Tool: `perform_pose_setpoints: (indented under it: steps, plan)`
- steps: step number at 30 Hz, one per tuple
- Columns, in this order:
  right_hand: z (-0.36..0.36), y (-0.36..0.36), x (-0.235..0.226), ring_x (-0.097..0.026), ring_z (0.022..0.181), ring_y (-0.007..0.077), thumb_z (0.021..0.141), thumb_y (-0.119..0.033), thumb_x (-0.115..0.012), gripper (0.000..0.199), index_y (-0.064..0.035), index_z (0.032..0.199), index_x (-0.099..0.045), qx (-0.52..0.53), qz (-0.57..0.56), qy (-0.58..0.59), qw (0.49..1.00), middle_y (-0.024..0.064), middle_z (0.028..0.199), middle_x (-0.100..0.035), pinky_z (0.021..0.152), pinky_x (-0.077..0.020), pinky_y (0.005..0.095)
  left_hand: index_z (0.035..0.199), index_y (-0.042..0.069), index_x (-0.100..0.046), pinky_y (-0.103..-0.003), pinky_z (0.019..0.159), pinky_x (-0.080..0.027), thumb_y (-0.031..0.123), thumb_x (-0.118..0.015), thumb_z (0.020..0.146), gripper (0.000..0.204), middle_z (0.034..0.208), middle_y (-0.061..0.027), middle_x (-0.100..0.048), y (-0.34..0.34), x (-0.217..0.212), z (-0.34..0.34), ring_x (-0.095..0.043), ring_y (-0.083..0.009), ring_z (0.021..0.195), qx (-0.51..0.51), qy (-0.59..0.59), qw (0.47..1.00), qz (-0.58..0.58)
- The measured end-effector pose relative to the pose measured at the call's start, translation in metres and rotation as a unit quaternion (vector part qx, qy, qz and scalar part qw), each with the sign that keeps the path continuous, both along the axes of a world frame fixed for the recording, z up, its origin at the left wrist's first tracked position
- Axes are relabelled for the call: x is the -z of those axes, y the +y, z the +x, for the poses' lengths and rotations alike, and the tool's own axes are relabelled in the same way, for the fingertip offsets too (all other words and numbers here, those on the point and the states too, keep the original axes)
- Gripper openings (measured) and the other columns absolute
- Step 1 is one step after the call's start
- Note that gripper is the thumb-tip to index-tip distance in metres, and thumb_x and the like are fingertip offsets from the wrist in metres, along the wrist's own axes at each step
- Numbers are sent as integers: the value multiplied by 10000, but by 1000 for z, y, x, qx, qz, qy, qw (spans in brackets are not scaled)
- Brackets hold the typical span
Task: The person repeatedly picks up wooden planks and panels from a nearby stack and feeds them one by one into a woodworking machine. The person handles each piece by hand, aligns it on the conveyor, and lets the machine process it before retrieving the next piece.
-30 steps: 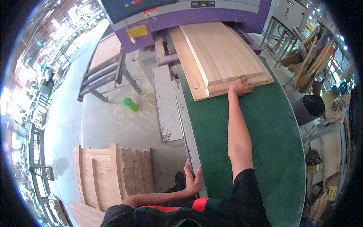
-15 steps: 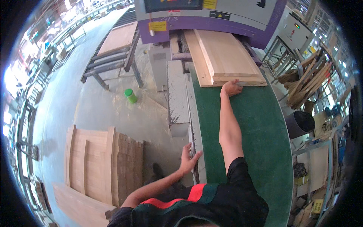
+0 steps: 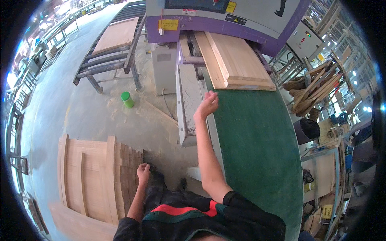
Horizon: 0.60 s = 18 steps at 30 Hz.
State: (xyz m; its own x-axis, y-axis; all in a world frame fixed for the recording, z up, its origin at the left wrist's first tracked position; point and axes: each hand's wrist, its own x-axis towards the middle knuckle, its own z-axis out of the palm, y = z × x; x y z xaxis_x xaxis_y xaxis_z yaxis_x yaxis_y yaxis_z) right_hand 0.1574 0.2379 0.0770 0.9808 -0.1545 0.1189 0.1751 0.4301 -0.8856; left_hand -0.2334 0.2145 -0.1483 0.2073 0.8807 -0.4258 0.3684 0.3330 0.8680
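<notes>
Ahead of you the conveyor belt [image 3: 257, 136] runs into the machine [image 3: 225, 20], with the wooden panels [image 3: 237, 64] lying on its far end. Your right hand [image 3: 207, 105] hangs over the belt's left edge, apart from them. Your left hand [image 3: 142, 172] rests at the stacked door panels [image 3: 96, 176] on the floor, left of you. A roller rack [image 3: 112, 52] stands farther left, carrying a board [image 3: 116, 35].

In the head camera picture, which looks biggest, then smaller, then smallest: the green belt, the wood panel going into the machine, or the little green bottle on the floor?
1. The green belt, by far the largest.
2. The wood panel lying at the belt's far end.
3. The green bottle, tiny on the floor.
The panel lies farther from the camera, so it may look smaller than it is.
</notes>
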Motion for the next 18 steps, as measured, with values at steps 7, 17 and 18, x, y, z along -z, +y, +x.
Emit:
perform_pose_setpoints:
  steps: [7,17,18]
  plan:
    - [-124,100,34,-544,624,98,955,-221,-520,251,13,893,-588,-181,-111,-75,974,44,712,-582,570,-443,246,1024,-18,-631,-304,579,-521,191,-660,817,296,797,-131,-677,56,61,-26,-639,-172,612,23,46,998,-30]
    - [-220,243,114,-620,600,136,877,-216,-611,208,-12,831,-608,-309,-323,-126,886,63,657,-639,568,-480,282,1045,3,-603,-391,789,-498,153,-645,821,273,932,-175,-645,203,-31,-55,-624,-295,887,31,81,956,281]
    - [-224,257,121,-628,605,132,872,-221,-613,207,-18,828,-610,-308,-363,-167,864,57,671,-652,569,-483,277,1072,6,-590,-411,827,-476,155,-652,807,310,991,-186,-622,216,-36,-60,-590,-317,951,36,116,945,304]
